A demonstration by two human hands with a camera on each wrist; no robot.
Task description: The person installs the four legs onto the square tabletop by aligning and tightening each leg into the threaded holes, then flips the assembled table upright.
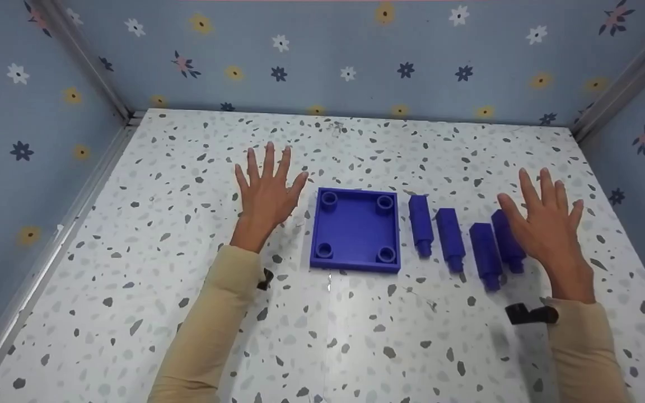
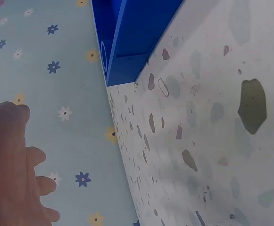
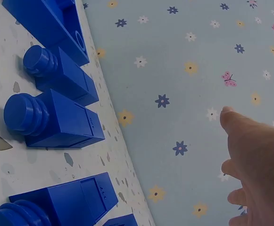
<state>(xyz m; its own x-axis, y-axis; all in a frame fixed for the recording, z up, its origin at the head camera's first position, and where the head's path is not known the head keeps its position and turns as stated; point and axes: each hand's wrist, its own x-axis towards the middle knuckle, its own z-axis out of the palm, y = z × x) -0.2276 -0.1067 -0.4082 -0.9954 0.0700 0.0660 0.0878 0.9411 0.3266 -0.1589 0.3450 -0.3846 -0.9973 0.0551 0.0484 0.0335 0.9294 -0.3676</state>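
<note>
A square blue tray-like piece with a round socket in each corner lies in the middle of the table. To its right lie several blue square pegs with threaded round ends, among them one nearest the tray, a second and a third. The left hand, fingers spread, is left of the tray and apart from it. The right hand spreads its fingers at the far right, partly hiding the rightmost peg. Neither hand holds anything. The right wrist view shows the threaded ends up close.
The speckled white table bears all the pieces. Flowered blue panels stand at the back and both sides, with metal posts at the corners. A dark strap piece sits at the right sleeve.
</note>
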